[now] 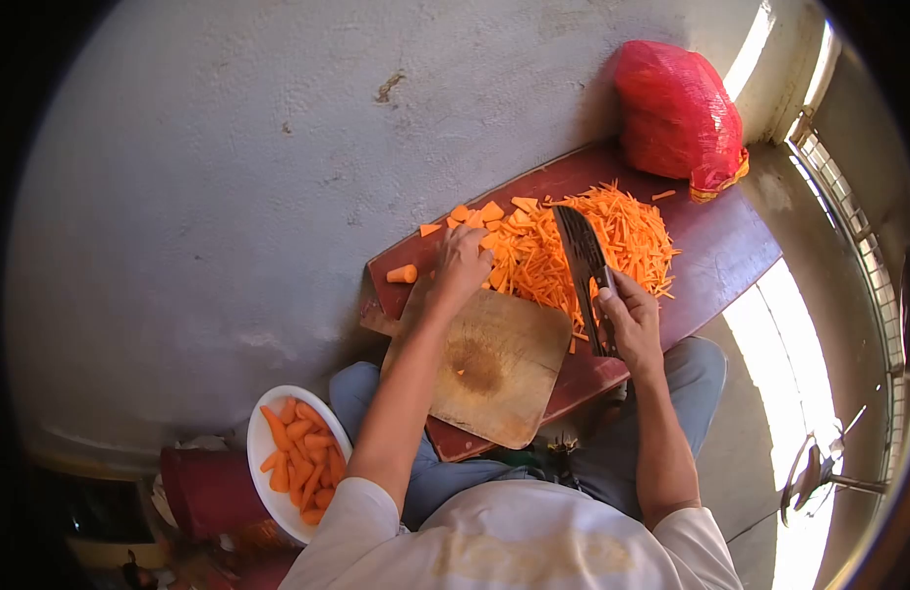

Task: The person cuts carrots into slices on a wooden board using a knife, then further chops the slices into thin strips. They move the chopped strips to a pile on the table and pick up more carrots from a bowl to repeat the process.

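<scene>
My right hand (632, 320) grips a broad dark-bladed knife (579, 241) by its riveted handle, blade pointing up and away over the carrot pile. My left hand (462, 261) is among the carrot slices (491, 211), fingers curled down on some of them and partly hidden from view. Beside the slices lies a large heap of carrot shreds (617, 236). A short carrot chunk (403, 273) rests alone left of my left hand. Under my left forearm is a worn wooden cutting board (519, 369), with a small carrot scrap on its dark patch.
The dark red low table (720, 246) stands against a grey wall. On its far end sits a red mesh bag (676, 113). A white bowl (261, 462) with several peeled carrots (302, 447) is at lower left, near a maroon bucket (207, 492). A fan (814, 472) stands at right.
</scene>
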Motion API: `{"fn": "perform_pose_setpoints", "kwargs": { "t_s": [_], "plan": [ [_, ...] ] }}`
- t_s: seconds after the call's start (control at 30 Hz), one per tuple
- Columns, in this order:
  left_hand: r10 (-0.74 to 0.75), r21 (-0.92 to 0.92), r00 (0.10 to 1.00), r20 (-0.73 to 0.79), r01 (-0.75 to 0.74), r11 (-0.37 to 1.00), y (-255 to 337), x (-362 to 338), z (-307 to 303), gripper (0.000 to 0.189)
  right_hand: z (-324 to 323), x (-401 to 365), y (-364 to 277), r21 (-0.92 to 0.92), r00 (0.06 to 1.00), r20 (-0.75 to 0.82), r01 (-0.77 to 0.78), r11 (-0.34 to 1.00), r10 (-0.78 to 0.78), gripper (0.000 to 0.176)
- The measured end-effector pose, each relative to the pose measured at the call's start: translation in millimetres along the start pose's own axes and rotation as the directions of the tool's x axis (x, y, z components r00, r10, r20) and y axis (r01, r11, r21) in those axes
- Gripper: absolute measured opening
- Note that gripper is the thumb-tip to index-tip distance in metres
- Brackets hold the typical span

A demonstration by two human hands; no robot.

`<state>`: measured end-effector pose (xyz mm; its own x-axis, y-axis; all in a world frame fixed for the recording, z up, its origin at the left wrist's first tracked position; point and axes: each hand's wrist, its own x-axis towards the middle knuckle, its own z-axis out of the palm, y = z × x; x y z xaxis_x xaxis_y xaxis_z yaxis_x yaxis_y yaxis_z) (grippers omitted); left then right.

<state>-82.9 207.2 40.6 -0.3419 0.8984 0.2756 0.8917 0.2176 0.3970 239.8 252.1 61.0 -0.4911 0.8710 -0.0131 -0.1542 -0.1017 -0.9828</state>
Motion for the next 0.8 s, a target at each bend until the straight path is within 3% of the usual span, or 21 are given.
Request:
{"fn": "perform_pose_setpoints", "kwargs": {
  "t_s": [0.07, 0.17, 0.27, 0.47, 0.57, 0.7, 0.77, 0.8],
  "plan": [
    [-0.076, 0.116, 0.993, 0.093, 0.065, 0.991, -3, 17, 9, 0.050, -1, 0, 7, -0.013, 1.000, 0.021, 0.023, 1.000, -0.023, 0.046],
    [-0.191, 0.027, 0.963, 0.193, 0.189, 0.982, 0, 26, 10, 0.063, 2, 0, 3, 0.035, 0.999, 0.050, 0.007, 0.999, -0.009, 0.041],
    [-0.213, -0.161, 0.945, 0.247, 0.256, 0.953, -6, 21, 15, 0.065, 6, -2, -2, 0.024, 0.998, 0.055, -0.032, 0.999, 0.031, 0.040],
    [-0.213, -0.356, 0.971, 0.105, 0.237, 0.904, -3, 10, 9, 0.051, 8, -1, 8, -0.052, 0.998, 0.065, 0.013, 0.999, -0.010, 0.038],
    [-0.192, -0.524, 0.981, -0.009, 0.159, 0.837, -1, -1, -5, 0.046, 9, 1, 16, -0.103, 0.997, 0.059, 0.056, 0.993, -0.050, 0.037],
    [-0.246, -0.656, 0.951, 0.186, 0.306, 0.690, -4, -42, -25, 0.046, 10, -4, 15, -0.169, 0.993, 0.100, 0.074, 0.983, -0.057, 0.036],
    [-0.254, -0.773, 0.931, 0.263, 0.361, 0.522, 6, -82, -28, 0.045, 8, -16, -20, -0.240, 0.960, 0.238, -0.091, 0.966, 0.149, 0.040],
    [-0.271, -0.752, 0.915, 0.299, 0.400, 0.524, 8, -103, -31, 0.045, 9, -20, -32, -0.288, 0.921, 0.296, -0.168, 0.943, 0.254, 0.042]
  ]
}}
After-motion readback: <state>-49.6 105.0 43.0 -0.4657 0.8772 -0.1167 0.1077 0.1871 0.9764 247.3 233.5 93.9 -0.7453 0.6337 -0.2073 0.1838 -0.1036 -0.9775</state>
